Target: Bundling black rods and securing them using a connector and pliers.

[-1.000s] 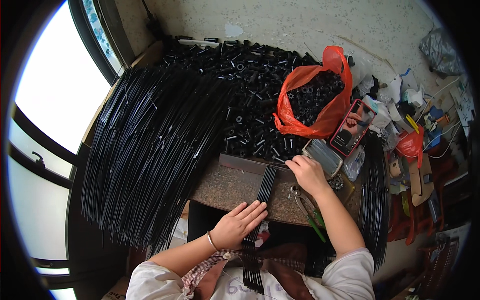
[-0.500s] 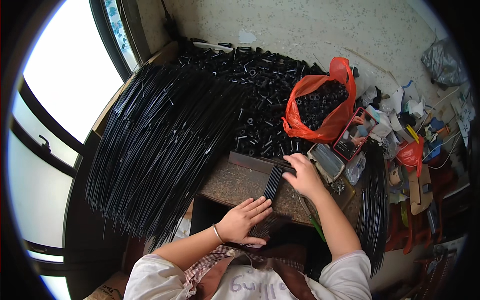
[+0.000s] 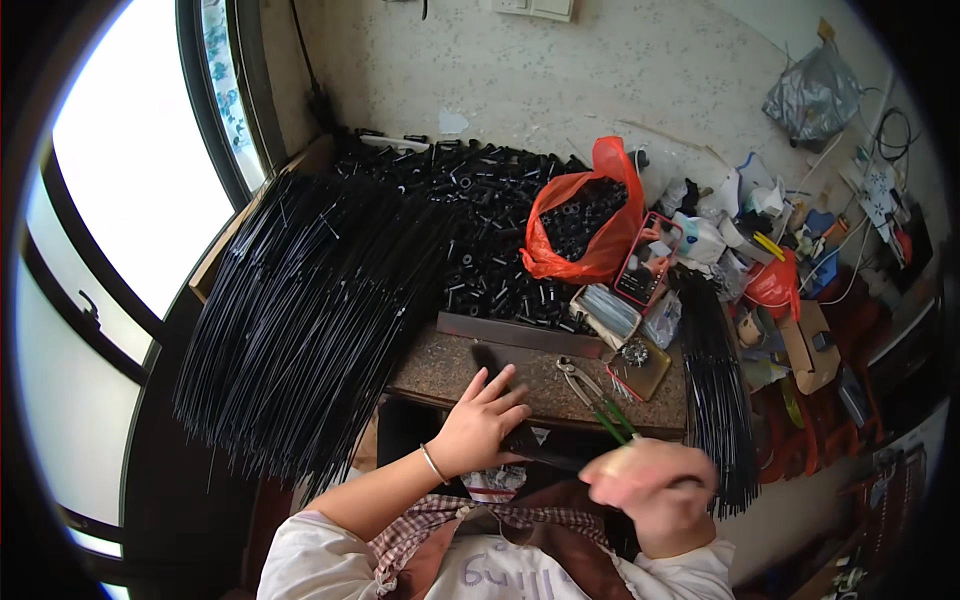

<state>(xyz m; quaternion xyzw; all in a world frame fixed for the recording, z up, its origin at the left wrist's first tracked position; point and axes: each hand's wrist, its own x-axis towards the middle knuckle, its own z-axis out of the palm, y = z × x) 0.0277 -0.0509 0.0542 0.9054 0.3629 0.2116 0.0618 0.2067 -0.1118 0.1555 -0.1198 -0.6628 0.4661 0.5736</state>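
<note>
My left hand (image 3: 483,425) lies near the front edge of the worktop, its fingers stretched and spread over a bundle of thin black rods (image 3: 488,358). The far end of that bundle is blurred and pokes out past my fingertips. To the right, my right hand (image 3: 655,488) is smeared by motion beyond the front edge, low over my lap; whether its fingers hold anything does not show. A dark blurred strip runs between the two hands. Green-handled pincers (image 3: 592,398) lie on the worktop just beyond my right hand.
A large heap of long black rods (image 3: 300,320) covers the left side. Black plastic fittings (image 3: 490,200) pile up behind a metal bar (image 3: 520,332). A red plastic bag (image 3: 580,265), a phone (image 3: 648,262) and a tray (image 3: 605,318) stand to the right. More rods (image 3: 715,400) hang at the right edge.
My right hand has left the metal bar and swung down toward me. My left hand has shifted slightly, and the rods under it have tilted. The whole view has turned a little.
</note>
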